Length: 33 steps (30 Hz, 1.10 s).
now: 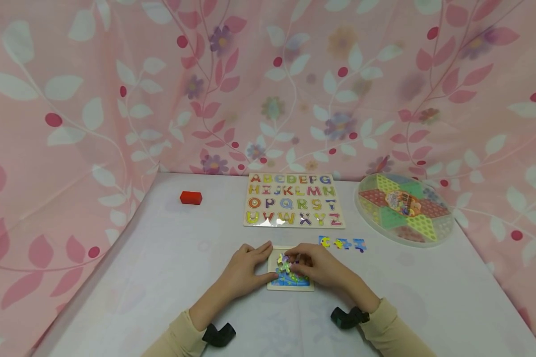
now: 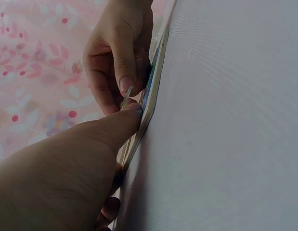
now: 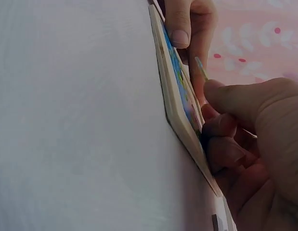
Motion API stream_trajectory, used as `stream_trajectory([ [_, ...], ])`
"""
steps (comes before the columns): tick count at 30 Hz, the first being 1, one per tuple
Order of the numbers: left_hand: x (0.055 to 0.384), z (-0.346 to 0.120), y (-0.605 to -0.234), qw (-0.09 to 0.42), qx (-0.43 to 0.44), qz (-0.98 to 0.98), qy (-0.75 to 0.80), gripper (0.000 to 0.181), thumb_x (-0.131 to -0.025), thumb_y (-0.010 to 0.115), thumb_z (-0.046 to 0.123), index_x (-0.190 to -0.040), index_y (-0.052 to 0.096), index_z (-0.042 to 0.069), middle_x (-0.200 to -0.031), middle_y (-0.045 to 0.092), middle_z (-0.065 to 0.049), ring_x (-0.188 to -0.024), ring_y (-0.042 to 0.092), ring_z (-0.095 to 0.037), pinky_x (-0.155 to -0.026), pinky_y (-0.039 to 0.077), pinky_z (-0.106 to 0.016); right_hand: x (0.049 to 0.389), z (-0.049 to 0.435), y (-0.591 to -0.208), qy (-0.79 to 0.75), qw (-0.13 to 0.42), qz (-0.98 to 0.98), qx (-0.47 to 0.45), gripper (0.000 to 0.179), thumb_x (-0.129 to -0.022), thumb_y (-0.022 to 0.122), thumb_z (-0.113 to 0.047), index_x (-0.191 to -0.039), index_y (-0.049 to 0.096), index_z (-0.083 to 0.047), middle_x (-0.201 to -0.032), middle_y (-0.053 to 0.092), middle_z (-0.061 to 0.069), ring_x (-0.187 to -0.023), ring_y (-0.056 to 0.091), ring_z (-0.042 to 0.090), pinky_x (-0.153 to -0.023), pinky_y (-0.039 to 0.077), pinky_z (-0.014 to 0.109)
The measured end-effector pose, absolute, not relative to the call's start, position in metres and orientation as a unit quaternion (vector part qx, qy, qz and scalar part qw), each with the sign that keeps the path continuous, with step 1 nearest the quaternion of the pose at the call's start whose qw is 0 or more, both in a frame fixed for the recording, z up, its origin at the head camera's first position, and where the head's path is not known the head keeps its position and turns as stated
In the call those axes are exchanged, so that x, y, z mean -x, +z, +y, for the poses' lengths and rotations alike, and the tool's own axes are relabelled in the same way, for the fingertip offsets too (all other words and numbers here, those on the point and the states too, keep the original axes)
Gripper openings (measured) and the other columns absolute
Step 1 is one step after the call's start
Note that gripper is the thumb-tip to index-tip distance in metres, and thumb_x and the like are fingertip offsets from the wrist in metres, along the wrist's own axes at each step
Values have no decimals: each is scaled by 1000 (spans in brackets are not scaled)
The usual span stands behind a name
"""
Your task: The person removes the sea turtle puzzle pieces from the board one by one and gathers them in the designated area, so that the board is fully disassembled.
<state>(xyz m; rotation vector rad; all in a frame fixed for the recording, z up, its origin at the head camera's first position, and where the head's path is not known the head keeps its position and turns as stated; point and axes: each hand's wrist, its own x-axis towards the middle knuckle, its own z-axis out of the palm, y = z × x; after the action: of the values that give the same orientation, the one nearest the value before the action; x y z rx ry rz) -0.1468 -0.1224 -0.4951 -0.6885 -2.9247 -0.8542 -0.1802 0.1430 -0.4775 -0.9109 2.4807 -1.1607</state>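
A small jigsaw puzzle in a pale wooden frame (image 1: 291,288) lies on the table, its lower part filled with blue and green picture pieces. My right hand (image 1: 314,265) is over the frame's right side and pinches a thin puzzle piece (image 1: 283,263) between thumb and fingers. Seen edge-on in the right wrist view, that puzzle piece (image 3: 201,68) stands tilted above the board. At the frame's left side rests my left hand (image 1: 245,270), fingers stretched toward the upper left corner. Its thumb (image 2: 124,122) presses on the board near the lower left.
Several loose puzzle pieces (image 1: 342,243) lie behind my right hand. Farther back is a wooden alphabet board (image 1: 295,200). A round Chinese checkers board (image 1: 404,209) sits at the back right, a red block (image 1: 191,198) at the back left. Floral curtain (image 1: 268,89) surrounds the table.
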Motion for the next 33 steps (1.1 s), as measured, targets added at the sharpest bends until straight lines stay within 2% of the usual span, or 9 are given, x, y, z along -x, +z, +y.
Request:
stream_trajectory([
  [5,147,-122,-496,7,221,-938,-267,75,-92,80,51,-153,58,14,-160,53,5,-105,52,-15,-82,45,-33,180,146,-472,-412,119,854,294,29,-101,75,-19,-130,74,-17,-102,70,-11,-80,62,8,-72,52,25],
  [9,148,-121,-496,5,220,-939,-266,76,-92,80,52,-153,58,14,-161,53,6,-105,52,-15,-82,44,-33,179,157,-463,-422,92,855,288,28,-101,74,-18,-129,75,-13,-103,72,-7,-81,62,9,-74,54,25],
  [14,148,-120,-495,-2,220,-936,-275,76,-92,80,51,-154,56,14,-162,51,5,-106,51,-15,-82,44,-32,176,194,-456,-416,50,873,248,29,-100,75,-18,-129,75,-10,-109,75,-2,-80,61,10,-70,51,25],
  [18,148,-119,-495,-6,217,-936,-276,76,-92,80,51,-154,56,14,-162,51,6,-106,50,-14,-82,43,-32,171,233,-460,-400,6,892,210,29,-99,77,-16,-127,75,-8,-105,75,-1,-77,58,9,-67,49,25],
  [21,147,-119,-495,-7,215,-937,-276,76,-92,81,51,-154,56,15,-162,51,5,-106,50,-14,-82,43,-32,162,257,-467,-389,-21,901,192,28,-97,78,-12,-125,76,-7,-97,72,-2,-74,55,7,-64,48,25],
  [25,147,-120,-496,-6,214,-937,-277,76,-92,80,51,-154,56,15,-162,51,5,-106,51,-15,-83,44,-33,148,274,-479,-387,-30,906,169,27,-97,79,-11,-124,77,-8,-92,68,-4,-71,52,5,-62,45,24],
  [33,148,-121,-494,-9,211,-937,-278,75,-92,81,49,-155,56,15,-162,51,5,-109,51,-16,-85,45,-35,147,269,-496,-347,-84,912,203,26,-95,81,-12,-120,79,-9,-80,53,-11,-65,41,2,-58,36,23],
])
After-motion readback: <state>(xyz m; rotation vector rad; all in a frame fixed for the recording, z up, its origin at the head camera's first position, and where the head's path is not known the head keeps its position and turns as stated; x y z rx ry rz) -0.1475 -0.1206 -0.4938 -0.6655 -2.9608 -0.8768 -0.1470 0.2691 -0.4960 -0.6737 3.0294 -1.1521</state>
